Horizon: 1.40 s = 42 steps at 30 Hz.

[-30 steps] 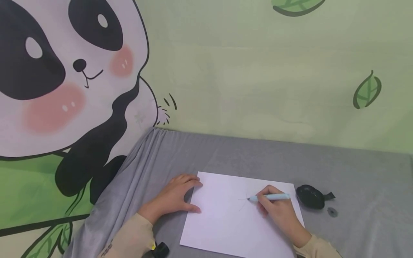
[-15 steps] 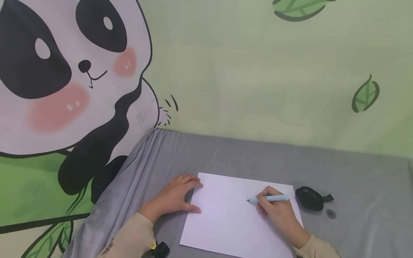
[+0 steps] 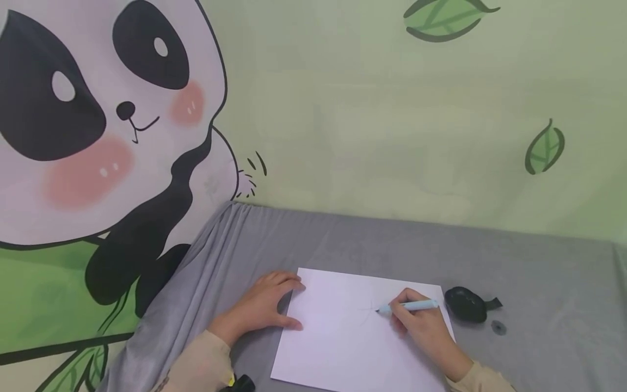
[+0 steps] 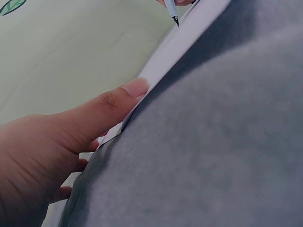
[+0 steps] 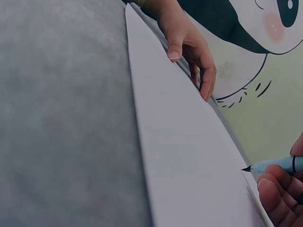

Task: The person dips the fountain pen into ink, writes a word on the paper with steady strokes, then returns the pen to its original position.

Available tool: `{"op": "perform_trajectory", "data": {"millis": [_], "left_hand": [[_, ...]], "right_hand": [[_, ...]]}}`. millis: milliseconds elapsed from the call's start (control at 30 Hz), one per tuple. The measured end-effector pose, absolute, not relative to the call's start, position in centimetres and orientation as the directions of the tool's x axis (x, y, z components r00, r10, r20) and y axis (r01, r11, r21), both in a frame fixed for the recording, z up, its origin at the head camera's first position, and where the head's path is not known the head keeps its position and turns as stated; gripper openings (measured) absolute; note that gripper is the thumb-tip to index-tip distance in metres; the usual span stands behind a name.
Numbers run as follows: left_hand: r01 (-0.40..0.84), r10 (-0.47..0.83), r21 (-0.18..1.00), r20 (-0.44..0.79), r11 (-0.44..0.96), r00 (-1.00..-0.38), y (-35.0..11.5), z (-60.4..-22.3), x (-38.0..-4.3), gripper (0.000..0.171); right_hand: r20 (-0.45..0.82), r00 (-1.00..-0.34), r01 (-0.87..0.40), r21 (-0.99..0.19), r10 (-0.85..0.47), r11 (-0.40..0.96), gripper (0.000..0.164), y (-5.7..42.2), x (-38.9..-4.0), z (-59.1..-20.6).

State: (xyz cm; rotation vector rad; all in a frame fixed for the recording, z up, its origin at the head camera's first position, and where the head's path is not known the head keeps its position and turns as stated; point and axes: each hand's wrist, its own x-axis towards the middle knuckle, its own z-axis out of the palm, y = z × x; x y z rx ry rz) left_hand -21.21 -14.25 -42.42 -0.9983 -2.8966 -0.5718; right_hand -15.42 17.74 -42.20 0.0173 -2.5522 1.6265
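A light blue pen (image 3: 413,306) with a dark pointed nib is pinched in my right hand (image 3: 423,324), slanting over the white sheet of paper (image 3: 333,348). Its nib is right at the sheet, beside a few faint thin lines (image 3: 364,309). My left hand (image 3: 262,305) rests at the sheet's left edge, thumb and fingers spread apart, the tips just over the border. In the left wrist view, the thumb (image 4: 113,104) lies along the paper's edge. The right wrist view shows the pen (image 5: 284,164) between the right thumb and fingers, nib toward the sheet.
A glossy black oval object (image 3: 465,305) with a short tab lies right of the sheet, with a small grey disc (image 3: 498,327) close by. Something black and yellow (image 3: 240,383) sits near the left sleeve. Grey cloth (image 3: 343,239) covers the table, up to a panda-painted wall (image 3: 318,136).
The pen nib has shifted slightly right and down relative to the sheet. My left hand stays at the edge. The whole head view has shifted a little, with the scene lower in it.
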Motion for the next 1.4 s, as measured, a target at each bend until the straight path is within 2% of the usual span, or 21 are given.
{"op": "perform_trajectory", "data": {"millis": [433, 933, 1400], "left_hand": [[0.617, 0.598, 0.315, 0.166, 0.721, -0.784, -14.37, -42.88, -21.39, 0.074], [0.618, 0.599, 0.315, 0.167, 0.721, -0.783, -14.45, -43.02, -21.49, 0.074], [0.607, 0.591, 0.34, 0.161, 0.719, -0.79, -14.43, -42.69, -21.2, 0.073]], "right_hand": [[0.061, -0.996, -0.023, -0.894, 0.071, 0.447, 0.014, 17.96, -15.26, -42.08], [0.113, -0.991, -0.068, -0.891, 0.074, 0.45, 0.014, 18.16, -14.8, -42.01], [0.093, -0.99, -0.037, -0.892, 0.104, 0.451, 0.013, 18.45, -14.59, -42.18]]}}
